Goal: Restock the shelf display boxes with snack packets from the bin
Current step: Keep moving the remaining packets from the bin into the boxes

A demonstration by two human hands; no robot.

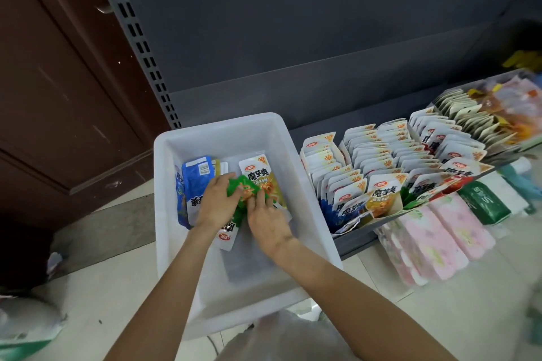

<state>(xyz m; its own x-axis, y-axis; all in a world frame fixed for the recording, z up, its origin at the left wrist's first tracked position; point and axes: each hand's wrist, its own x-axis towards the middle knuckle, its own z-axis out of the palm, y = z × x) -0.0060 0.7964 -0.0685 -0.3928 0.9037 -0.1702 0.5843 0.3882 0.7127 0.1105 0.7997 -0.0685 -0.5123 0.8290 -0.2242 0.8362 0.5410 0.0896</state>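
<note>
A white plastic bin [223,135] sits on the low shelf, holding a few snack packets. Both my hands are inside it on a green packet [234,184]. My left hand [217,202] grips its left side; my right hand [267,220] pinches its right side. A blue packet [195,179] lies at the bin's left and a yellow-gold packet [259,177] just behind my fingers. To the right, several cardboard display boxes [384,208] stand in a row, packed with upright packets [369,155].
The grey shelf back panel [293,38] rises behind the bin. Pink and green soft packs [445,237] lie on the lower level at the right. A dark wooden door [58,97] is at the left, and a plastic bag [26,325] lies on the tiled floor.
</note>
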